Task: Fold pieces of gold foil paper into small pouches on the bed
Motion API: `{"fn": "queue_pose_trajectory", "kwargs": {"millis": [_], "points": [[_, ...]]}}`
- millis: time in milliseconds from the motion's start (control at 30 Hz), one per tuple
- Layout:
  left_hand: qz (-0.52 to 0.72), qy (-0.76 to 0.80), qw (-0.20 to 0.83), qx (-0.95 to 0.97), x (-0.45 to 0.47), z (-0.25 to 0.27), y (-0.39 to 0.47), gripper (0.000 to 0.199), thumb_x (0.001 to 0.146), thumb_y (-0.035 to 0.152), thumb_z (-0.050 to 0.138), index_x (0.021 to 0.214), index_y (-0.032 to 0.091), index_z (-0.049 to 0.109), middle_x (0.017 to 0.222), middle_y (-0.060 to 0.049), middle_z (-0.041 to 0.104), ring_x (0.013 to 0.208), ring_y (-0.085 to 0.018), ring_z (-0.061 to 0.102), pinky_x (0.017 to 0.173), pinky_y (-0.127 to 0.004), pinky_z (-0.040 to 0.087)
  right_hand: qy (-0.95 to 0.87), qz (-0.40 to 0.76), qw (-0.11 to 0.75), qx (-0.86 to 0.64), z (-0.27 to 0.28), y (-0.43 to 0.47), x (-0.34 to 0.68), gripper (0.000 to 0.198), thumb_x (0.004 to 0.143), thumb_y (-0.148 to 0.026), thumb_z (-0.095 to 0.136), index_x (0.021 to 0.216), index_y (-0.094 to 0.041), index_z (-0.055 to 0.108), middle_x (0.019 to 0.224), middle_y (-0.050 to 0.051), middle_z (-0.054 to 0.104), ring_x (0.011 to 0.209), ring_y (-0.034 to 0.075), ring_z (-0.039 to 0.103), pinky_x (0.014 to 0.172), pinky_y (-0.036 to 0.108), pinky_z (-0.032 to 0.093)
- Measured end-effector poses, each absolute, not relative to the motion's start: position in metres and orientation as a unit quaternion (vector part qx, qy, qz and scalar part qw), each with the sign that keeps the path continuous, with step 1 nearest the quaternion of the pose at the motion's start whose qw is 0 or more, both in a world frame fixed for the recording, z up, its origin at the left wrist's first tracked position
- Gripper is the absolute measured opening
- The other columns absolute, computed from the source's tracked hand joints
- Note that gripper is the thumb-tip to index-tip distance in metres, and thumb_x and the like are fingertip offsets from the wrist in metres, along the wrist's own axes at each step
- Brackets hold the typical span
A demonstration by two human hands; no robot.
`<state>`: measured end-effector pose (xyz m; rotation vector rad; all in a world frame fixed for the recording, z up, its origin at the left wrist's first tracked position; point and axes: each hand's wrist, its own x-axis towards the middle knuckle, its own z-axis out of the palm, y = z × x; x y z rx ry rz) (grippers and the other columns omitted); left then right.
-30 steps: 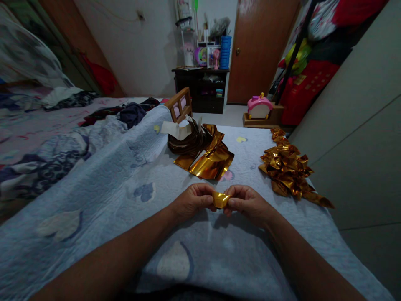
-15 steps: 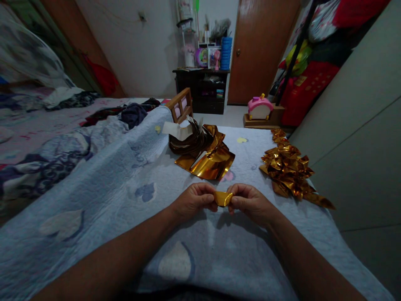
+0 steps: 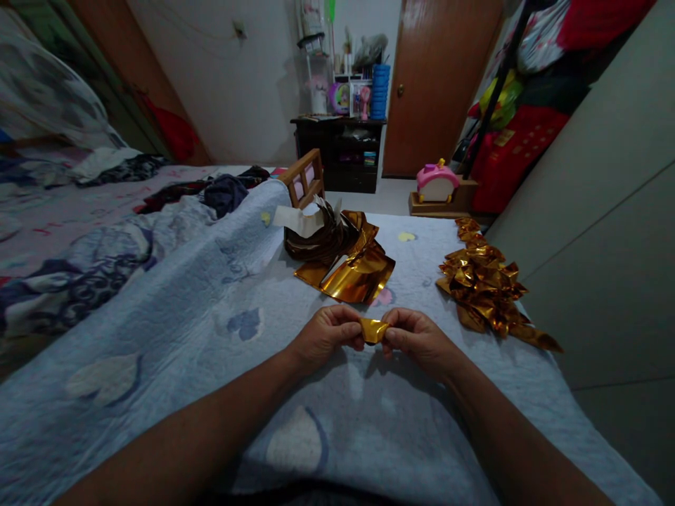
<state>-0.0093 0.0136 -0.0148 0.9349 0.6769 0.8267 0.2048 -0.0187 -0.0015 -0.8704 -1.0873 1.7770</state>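
My two bare hands meet in front of me over a pale blue quilt (image 3: 211, 379) printed with hearts. My left hand (image 3: 325, 339) pinches one end of a small folded gold foil piece (image 3: 374, 331) between thumb and fingers; my right hand (image 3: 422, 342) pinches the other end the same way. The piece is shiny, wider along its top edge than below, and fills the narrow gap between my fingertips.

Just beyond my left hand, and apart from it, lies a fanned heap of flat gold sheets (image 3: 361, 274), their surfaces bright and smooth. Joined to its far left side is a thick curled stack of dark-edged sheets (image 3: 311, 242), with a pale paper flap (image 3: 299, 221) sticking out to the left.

Beyond my right hand and well to its right, near the quilt's edge, is a pile of crumpled-looking gold foil shapes (image 3: 482, 281).

Farther ahead of both hands are a pink toy (image 3: 437, 183), a dark cabinet (image 3: 337, 160) and a brown door (image 3: 440, 91).
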Motion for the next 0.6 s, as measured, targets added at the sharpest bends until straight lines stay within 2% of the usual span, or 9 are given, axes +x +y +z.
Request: {"fn": "queue_pose_trajectory", "kwargs": {"millis": [600], "points": [[0.379, 0.293, 0.759, 0.441, -0.01, -0.0143, 0.0147, 0.04, 0.066, 0.04, 0.093, 0.084, 0.012, 0.072, 0.072, -0.005, 0.074, 0.058, -0.013, 0.066, 0.058, -0.023, 0.051, -0.44, 0.713, 0.437, -0.328, 0.0016, -0.0189, 0.2052, 0.029, 0.075, -0.039, 0.087, 0.081, -0.018, 0.068, 0.072, -0.001, 0.07, 0.062, 0.011, 0.063, 0.062, 0.026, 0.05]]}}
